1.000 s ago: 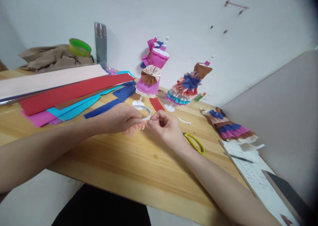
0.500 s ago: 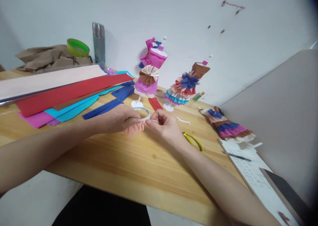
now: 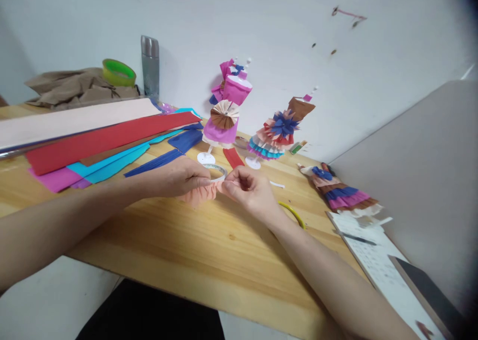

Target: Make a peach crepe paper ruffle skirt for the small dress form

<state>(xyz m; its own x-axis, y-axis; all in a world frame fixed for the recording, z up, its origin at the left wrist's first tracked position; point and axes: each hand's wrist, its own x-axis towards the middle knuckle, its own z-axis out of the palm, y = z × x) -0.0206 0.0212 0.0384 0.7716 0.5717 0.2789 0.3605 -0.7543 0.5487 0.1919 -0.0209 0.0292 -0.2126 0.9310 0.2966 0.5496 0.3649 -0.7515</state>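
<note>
A ruffled strip of peach crepe paper is stretched between my two hands above the table. My left hand pinches it from the left, thumb on top. On its other side my right hand grips the strip's right end between thumb and curled fingers. A white roll of tape shows just behind the strip, partly covered by my left hand. Past the hands stand two small dress forms, one in a pink paper dress, the other in a tiered multicoloured dress.
Flat crepe paper sheets lie at the left, with blue strips beside them. Yellow-handled scissors or pliers rest near my right wrist. Further right are a flat paper dress, a written sheet and a dark tablet-like object.
My right hand has shifted slightly to the right, and more of the peach strip shows between the hands. My right forearm now covers more of the yellow-handled tool.
</note>
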